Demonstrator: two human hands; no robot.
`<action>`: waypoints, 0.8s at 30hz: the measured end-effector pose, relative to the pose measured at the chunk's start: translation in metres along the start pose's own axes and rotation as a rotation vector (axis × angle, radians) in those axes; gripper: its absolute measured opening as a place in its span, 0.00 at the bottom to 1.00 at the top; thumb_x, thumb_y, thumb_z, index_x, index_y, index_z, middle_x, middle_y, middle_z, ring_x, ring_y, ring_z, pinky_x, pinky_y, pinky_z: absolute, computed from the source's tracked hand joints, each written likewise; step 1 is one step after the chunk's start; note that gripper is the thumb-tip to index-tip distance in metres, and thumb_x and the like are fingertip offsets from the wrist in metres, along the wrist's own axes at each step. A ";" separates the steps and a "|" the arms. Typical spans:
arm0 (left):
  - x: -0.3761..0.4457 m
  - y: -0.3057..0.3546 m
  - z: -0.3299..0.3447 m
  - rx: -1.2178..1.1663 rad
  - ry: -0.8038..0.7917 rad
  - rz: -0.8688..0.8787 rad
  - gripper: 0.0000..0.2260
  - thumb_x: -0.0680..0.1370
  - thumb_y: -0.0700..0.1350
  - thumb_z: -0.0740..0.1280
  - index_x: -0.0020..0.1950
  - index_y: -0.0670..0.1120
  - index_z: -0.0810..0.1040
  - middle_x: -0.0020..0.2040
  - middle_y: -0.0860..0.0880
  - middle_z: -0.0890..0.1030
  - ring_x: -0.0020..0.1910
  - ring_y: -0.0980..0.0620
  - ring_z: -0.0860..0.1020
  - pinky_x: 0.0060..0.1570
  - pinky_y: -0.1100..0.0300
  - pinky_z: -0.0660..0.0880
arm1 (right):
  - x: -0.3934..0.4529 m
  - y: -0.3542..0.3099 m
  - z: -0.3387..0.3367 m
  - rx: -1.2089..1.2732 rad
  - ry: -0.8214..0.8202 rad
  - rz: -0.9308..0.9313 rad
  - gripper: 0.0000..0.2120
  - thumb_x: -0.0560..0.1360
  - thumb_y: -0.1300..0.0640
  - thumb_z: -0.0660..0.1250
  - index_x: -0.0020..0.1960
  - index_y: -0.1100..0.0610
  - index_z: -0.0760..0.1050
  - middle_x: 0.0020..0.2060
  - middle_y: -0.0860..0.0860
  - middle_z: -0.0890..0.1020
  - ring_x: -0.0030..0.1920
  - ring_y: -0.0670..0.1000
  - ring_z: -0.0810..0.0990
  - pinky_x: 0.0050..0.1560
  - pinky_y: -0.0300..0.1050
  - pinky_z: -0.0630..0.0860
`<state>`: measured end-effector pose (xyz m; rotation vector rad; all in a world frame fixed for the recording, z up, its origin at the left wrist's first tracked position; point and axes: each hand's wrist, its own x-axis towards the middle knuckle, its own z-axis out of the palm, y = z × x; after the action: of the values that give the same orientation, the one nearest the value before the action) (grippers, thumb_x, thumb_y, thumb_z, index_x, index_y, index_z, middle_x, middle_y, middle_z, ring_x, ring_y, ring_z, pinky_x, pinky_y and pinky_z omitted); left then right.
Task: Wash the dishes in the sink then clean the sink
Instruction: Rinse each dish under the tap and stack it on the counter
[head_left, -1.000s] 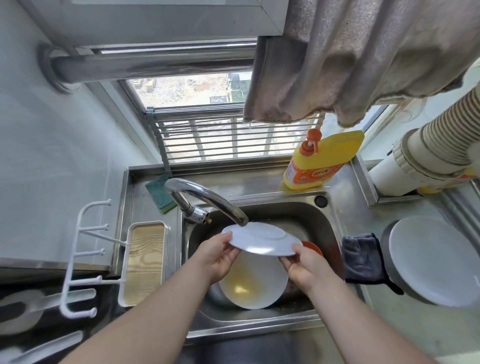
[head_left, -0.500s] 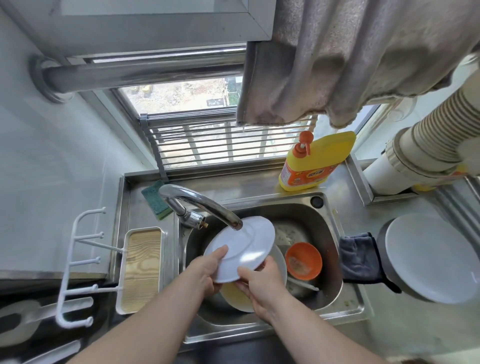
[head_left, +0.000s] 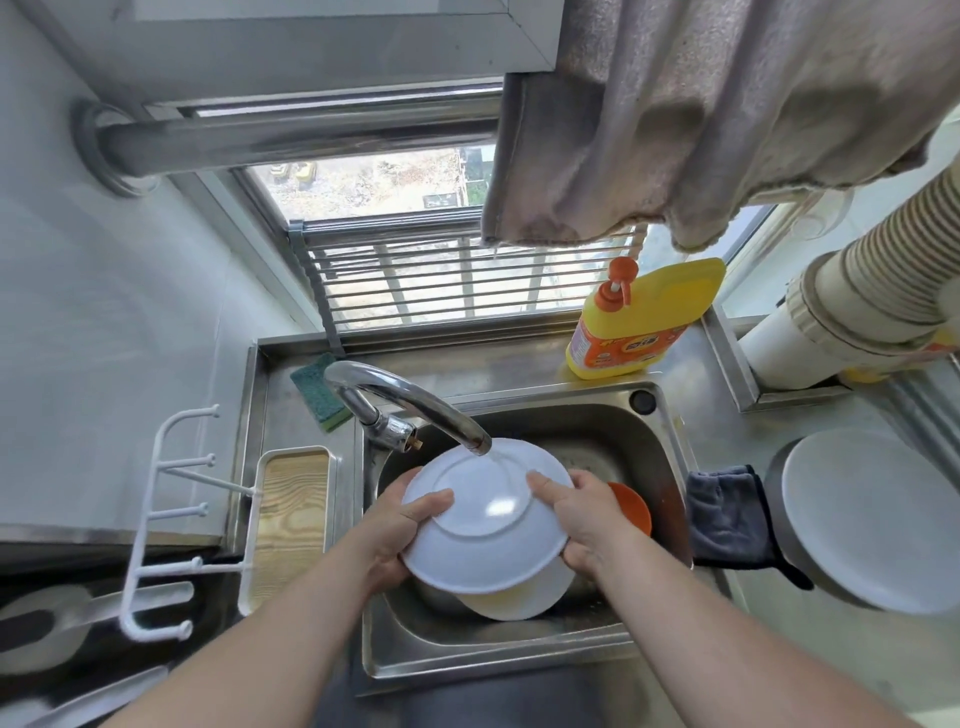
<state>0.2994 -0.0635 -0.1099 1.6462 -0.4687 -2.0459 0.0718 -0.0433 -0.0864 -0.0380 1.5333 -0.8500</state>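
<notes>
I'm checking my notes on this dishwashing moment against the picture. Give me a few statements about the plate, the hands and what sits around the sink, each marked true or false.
1. Both hands hold the white plate under the faucet. True: the left hand and the right hand each have a grip on one side.
2. The orange bowl stands on the counter. False: it is inside the sink.
3. The yellow detergent bottle stands behind the sink. True.
4. The green sponge lies in the wooden tray. False: it lies on the counter by the faucet base.
5. The plate's underside faces the camera. True.
</notes>
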 end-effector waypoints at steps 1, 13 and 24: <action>-0.002 0.002 0.000 0.028 -0.026 0.012 0.22 0.76 0.39 0.76 0.69 0.51 0.79 0.61 0.38 0.84 0.59 0.32 0.83 0.53 0.37 0.83 | 0.006 -0.002 -0.006 -0.052 0.024 -0.023 0.20 0.75 0.59 0.78 0.62 0.58 0.74 0.54 0.61 0.84 0.49 0.64 0.86 0.45 0.60 0.85; 0.012 -0.012 0.067 0.073 0.073 -0.015 0.12 0.87 0.53 0.61 0.67 0.52 0.79 0.56 0.49 0.88 0.58 0.44 0.85 0.59 0.47 0.81 | 0.011 -0.013 -0.068 -0.153 0.172 -0.242 0.09 0.84 0.50 0.62 0.50 0.51 0.79 0.48 0.58 0.81 0.48 0.58 0.78 0.50 0.55 0.77; 0.020 -0.008 0.071 -0.151 -0.049 -0.424 0.37 0.78 0.77 0.53 0.66 0.47 0.77 0.68 0.39 0.74 0.62 0.36 0.77 0.60 0.44 0.77 | -0.032 -0.011 -0.071 -0.519 0.057 -0.710 0.07 0.83 0.53 0.66 0.50 0.43 0.80 0.45 0.40 0.84 0.45 0.41 0.81 0.47 0.39 0.75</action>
<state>0.2258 -0.0695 -0.1149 1.7160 0.0291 -2.3562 0.0104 -0.0008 -0.0602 -0.9895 1.7816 -0.9702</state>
